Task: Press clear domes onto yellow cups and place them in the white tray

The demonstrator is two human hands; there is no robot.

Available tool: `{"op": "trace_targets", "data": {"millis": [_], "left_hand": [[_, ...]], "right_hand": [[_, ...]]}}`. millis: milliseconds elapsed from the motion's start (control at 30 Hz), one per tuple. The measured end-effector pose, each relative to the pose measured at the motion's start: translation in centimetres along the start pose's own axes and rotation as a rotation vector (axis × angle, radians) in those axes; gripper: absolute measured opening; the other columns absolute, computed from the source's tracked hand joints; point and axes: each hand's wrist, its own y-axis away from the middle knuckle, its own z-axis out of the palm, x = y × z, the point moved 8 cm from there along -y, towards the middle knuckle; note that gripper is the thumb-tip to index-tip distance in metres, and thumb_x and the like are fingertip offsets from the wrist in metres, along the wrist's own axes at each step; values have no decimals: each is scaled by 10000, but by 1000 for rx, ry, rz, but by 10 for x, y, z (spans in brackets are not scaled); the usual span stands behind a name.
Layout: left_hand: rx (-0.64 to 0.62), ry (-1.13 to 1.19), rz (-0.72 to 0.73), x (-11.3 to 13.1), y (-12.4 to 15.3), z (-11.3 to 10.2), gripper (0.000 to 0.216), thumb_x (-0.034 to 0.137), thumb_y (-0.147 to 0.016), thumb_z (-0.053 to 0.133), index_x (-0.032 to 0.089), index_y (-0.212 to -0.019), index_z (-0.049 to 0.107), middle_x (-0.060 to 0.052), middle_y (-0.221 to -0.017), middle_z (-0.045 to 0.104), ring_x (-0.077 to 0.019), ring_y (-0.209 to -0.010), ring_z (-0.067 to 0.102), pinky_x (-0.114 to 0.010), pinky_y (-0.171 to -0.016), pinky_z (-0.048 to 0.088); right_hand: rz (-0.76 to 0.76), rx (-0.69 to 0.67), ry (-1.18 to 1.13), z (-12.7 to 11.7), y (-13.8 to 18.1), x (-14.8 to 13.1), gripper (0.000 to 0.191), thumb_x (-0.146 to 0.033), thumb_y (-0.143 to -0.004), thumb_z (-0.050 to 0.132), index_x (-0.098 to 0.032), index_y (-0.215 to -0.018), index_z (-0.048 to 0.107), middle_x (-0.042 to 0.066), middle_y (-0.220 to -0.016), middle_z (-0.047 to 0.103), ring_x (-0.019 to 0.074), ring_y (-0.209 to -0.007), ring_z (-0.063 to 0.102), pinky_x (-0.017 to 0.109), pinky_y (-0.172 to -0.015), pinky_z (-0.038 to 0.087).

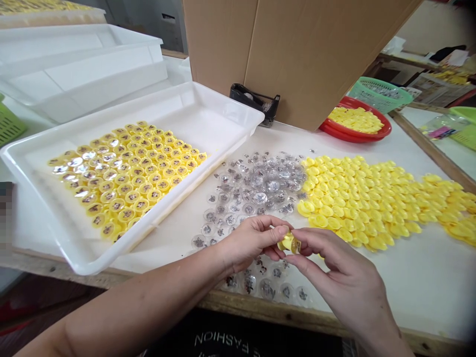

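Above the front part of the table, my left hand (256,240) and my right hand (334,265) meet at a small yellow plastic cup (287,242). The left fingers and thumb pinch it from one side. On the other side, my right thumb and fingertips grip its edge, where a clear disc seems to sit; fingers hide part of it. Beneath and behind the hands lie many clear round discs (273,186) with small dark printed figures. To the right spreads a broad layer of yellow cup pieces (357,198).
A white tray (226,106) at left holds rows of yellow cups with printed discs. Behind stand a cardboard box (297,54) and a black tape dispenser (256,101). Red bowls (353,134) with yellow pieces and a green basket (383,96) are at back right. White trays (82,69) are back left.
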Motion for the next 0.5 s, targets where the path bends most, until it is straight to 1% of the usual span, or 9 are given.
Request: {"op": "trace_targets", "data": {"millis": [133,233,333,500], "left_hand": [[2,28,-8,0,0,1,418,429,-652,770,107,-885,642,-9,-679,617,-57,-495,547,-188,-496,433],[-3,31,-15,-1,1,3,413,444,-650,764,105,-849,639,-9,-667,616,-56,-481,541,-186,-482,429],[3,6,-8,-3,1,3,407,451,-646,764,107,-821,636,-9,-667,619,-58,-479,539,-191,-484,434],[1,-85,75,-1,2,2,374,458,-694,725,115,-818,641,-9,-696,619,-61,-517,542,-194,-506,435]], "right_hand": [[-83,34,107,-1,-1,-10,234,-227,-840,625,-279,-1067,601,21,-997,645,173,-894,613,307,-766,501],[-132,68,203,-2,0,-17,228,-226,-844,614,-261,-1068,592,29,-993,657,180,-900,628,309,-777,509],[-140,71,244,-2,1,-19,191,-240,-856,591,-256,-1046,606,36,-981,666,184,-875,636,315,-757,515],[-108,68,260,0,1,-16,152,-234,-849,597,-243,-997,629,28,-939,674,175,-838,639,303,-729,514]]}}
